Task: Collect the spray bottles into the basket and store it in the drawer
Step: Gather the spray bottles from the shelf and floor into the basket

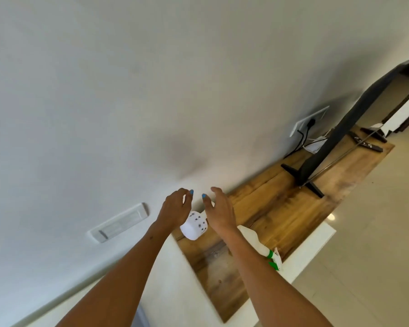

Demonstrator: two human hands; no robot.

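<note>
A: Bottle [257, 244] lies on its side on the wooden counter [281, 208], green trigger toward the front edge, just beside the right forearm.

B: And the grips?

A: Left hand [175, 208] and right hand [219, 212] both hover released, fingers loosely spread, grasping nothing. Between them sits a white basket [194, 228], near the wall.

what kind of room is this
Most likely a home living room. A flat-screen TV stands on a low wooden cabinet top against a plain wall, remote controls lie beside it, and cables run to a wall socket behind.
</note>
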